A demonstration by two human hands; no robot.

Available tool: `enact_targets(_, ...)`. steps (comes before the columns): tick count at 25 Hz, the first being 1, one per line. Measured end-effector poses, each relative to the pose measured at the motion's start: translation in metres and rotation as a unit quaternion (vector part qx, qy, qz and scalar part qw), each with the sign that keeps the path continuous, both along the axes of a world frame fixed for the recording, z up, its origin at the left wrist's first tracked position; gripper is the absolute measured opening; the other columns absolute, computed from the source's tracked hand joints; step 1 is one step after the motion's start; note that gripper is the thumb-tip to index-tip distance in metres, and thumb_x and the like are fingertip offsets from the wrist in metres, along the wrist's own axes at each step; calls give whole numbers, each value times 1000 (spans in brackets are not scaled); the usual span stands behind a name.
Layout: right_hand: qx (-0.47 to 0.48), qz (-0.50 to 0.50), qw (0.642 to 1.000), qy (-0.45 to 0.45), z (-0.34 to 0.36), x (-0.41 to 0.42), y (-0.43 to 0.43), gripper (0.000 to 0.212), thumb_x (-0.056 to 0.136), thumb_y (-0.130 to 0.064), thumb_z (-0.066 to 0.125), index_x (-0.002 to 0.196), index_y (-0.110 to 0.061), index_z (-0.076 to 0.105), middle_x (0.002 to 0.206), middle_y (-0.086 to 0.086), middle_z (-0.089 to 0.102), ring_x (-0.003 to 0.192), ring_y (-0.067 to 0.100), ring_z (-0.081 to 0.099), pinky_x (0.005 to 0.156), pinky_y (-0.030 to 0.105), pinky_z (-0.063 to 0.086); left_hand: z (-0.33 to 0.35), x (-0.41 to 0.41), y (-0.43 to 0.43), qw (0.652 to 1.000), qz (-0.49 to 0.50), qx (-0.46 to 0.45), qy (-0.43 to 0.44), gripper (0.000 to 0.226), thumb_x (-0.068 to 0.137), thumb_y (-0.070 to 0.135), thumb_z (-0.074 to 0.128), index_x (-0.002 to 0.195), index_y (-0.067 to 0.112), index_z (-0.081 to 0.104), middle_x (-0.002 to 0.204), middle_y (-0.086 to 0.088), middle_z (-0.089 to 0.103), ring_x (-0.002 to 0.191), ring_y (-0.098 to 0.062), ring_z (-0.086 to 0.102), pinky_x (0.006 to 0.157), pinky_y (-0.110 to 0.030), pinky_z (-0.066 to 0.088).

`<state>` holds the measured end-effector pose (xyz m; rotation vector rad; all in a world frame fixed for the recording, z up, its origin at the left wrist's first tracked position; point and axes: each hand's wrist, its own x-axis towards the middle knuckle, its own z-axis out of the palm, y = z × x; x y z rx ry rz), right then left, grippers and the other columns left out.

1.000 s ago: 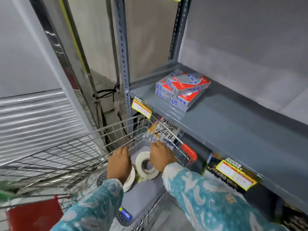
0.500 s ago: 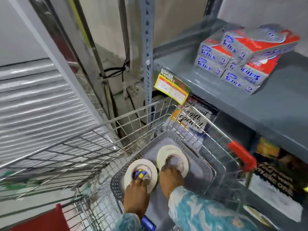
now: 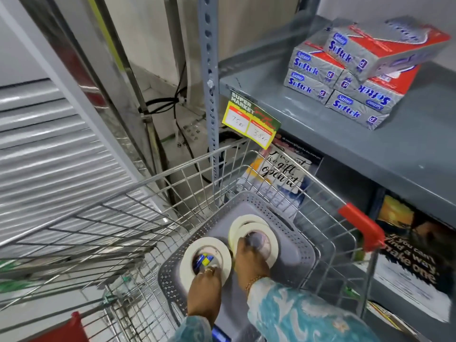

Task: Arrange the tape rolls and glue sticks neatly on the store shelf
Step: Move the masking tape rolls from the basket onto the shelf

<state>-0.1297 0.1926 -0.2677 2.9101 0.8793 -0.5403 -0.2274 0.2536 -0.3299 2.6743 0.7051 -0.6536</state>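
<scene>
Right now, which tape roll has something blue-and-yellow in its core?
The single roll under the left hand; the stacked rolls at the right hand show none.

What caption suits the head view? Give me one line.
Left hand and right hand grip white tape rolls in a grey basket inside a wire cart.

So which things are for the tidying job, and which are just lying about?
For the job: tape roll, stacked tape rolls, glue sticks inside the single roll, grey shelf, grey basket holding them.
Just lying about: Softek boxes, price tag, gift sign, poster, wire cart.
</scene>
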Motion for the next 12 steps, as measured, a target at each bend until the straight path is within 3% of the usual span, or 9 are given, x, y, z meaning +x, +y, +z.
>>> enact_targets(2,10,9,1000,22,0,1,-3,31,87,-4,57,118,0,54,110,19,67,98,33,68,81,40,57,4,-7,-5,999,36,-9,-15,45,91,11,37,135,15,36,131,-11,52,115,-30,53,93,-38,41)
enact_targets(4,31,27,997,69,12,1,-8,36,95,-2,37,131,1,37,129,20,56,115,35,58,89,44,51,19,-15,-11,997,74,-4,-35,45,90,11,39,135,17,37,130,-10,54,112,-29,55,92,-36,42)
enact_targets(6,50,52,994,77,40,0,-14,44,96,-4,37,138,3,28,133,23,50,119,36,55,90,45,50,48,-19,-19,992,109,13,-66,46,88,7,40,133,14,40,130,-11,54,110,-30,56,91,-36,43)
enact_targets(9,112,93,988,57,90,-3,-33,49,92,-3,43,139,-2,28,134,22,48,122,34,49,97,43,45,108,-16,-29,983,122,61,-126,42,84,5,49,126,2,46,123,-20,58,101,-36,60,85,-41,48)
enact_targets(12,161,127,979,17,138,-9,-63,59,90,-3,43,145,-7,23,134,17,47,124,31,46,101,40,40,168,-10,-48,963,109,90,-231,33,67,3,63,99,-7,59,88,-30,64,74,-44,62,63,-46,52)
